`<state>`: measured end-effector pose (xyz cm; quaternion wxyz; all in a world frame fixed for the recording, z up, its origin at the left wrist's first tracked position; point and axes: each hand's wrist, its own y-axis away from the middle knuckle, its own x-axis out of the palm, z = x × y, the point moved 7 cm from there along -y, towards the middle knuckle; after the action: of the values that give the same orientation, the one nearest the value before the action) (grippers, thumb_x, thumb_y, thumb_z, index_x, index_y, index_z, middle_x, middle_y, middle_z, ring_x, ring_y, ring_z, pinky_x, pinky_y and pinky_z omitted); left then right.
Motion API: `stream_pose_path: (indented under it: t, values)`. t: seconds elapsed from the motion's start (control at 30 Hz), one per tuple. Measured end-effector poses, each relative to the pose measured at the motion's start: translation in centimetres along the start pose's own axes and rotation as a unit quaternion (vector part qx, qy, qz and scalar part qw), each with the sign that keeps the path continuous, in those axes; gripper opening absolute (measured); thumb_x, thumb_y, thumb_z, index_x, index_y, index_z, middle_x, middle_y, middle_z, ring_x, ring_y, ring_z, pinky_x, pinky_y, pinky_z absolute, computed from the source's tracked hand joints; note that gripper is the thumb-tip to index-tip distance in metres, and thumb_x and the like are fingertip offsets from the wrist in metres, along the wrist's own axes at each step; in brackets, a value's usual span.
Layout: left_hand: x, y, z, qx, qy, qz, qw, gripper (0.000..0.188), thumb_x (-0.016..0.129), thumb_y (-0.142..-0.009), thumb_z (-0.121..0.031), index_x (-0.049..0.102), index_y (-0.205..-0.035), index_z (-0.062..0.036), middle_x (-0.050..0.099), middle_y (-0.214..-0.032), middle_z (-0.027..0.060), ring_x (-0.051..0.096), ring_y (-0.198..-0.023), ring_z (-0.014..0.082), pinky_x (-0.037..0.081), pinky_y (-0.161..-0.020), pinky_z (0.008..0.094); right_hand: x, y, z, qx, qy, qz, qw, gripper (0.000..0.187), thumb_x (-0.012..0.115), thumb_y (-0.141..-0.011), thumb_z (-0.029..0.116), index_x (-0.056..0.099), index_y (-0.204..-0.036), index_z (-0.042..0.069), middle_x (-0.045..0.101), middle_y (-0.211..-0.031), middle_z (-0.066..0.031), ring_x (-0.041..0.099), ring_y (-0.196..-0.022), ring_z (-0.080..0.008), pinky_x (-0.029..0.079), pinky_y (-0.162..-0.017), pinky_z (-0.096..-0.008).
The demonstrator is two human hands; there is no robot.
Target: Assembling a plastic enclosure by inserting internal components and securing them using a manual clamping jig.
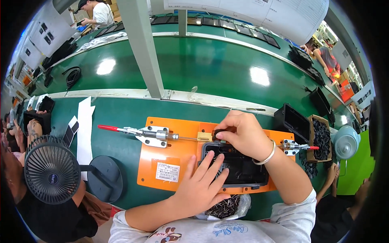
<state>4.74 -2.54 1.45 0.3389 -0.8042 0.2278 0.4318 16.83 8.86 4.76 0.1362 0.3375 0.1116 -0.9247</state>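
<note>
Head view, and straight to the grip: the right hand [245, 131] has thumb and fingers drawn together in a tight pinch on a small black piece [218, 132], most of it covered by those fingers. And where is that piece? Right at the upper edge of a black housing [245, 172], just beside a brass-coloured block [204, 137]! Over to the left hand [199, 190], fingers fanned wide and pinching nothing, lying across the housing's left side; whether the palm presses down, I cannot tell.

Beneath it all, an orange fixture plate [148, 156] carries the housing, with a red-handled toggle clamp [154, 135] on its left and another clamp [289, 147] on its right. A white label [167, 172] sits on the plate, left of the hands.

Outward we go! Nearer the body, a clear bag of screws [223, 207]. Off to the right, a black box [292, 121] beside a cardboard carton [311, 131] full of dark pieces, then a pale blue fan [346, 141]. Out left on the green bench [117, 109], white paper strips [84, 133] and a black desk fan [52, 172]; far up, a person in white [101, 14] stands at the other side.
</note>
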Motion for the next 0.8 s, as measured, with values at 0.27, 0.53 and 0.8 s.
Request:
stream_pose_path:
  t: [0.27,0.53,0.8]
  values:
    - [0.4,0.0,0.0,0.001,0.013,0.013,1.0,0.06,0.067,-0.079,-0.049,0.061,-0.12,-0.0058,0.044,-0.142,0.0196,0.031,-0.138,0.042,0.019,-0.11,0.0592,0.3,-0.6,-1.5,0.121,-0.089,0.049,0.987,0.009,0.074,-0.075,0.001,0.07,-0.083,-0.003,0.062,-0.072,-0.0104,0.062,-0.064,-0.0172,0.05,-0.06,-0.0287]
    - [0.3,-0.3,-0.2,-0.005,0.016,0.013,1.0,0.057,0.068,-0.079,-0.047,0.062,-0.119,-0.0065,0.046,-0.141,0.0198,0.03,-0.137,0.0461,0.024,-0.108,0.0605,0.9,-0.9,0.1,0.005,0.079,0.037,0.996,0.015,0.078,-0.069,0.007,0.07,-0.08,-0.001,0.062,-0.072,-0.0142,0.062,-0.065,-0.028,0.05,-0.062,-0.0353]
    - [0.3,-0.3,-0.4,0.003,-0.004,0.005,1.0,0.054,0.067,-0.08,-0.045,0.063,-0.118,-0.007,0.047,-0.139,0.0184,0.032,-0.135,0.0461,0.026,-0.106,0.061,1.0,0.2,-0.4,-0.021,0.103,-0.051,0.993,0.016,0.077,-0.071,0.006,0.068,-0.082,0.0,0.059,-0.074,-0.0147,0.061,-0.069,-0.0291,0.049,-0.065,-0.0374]
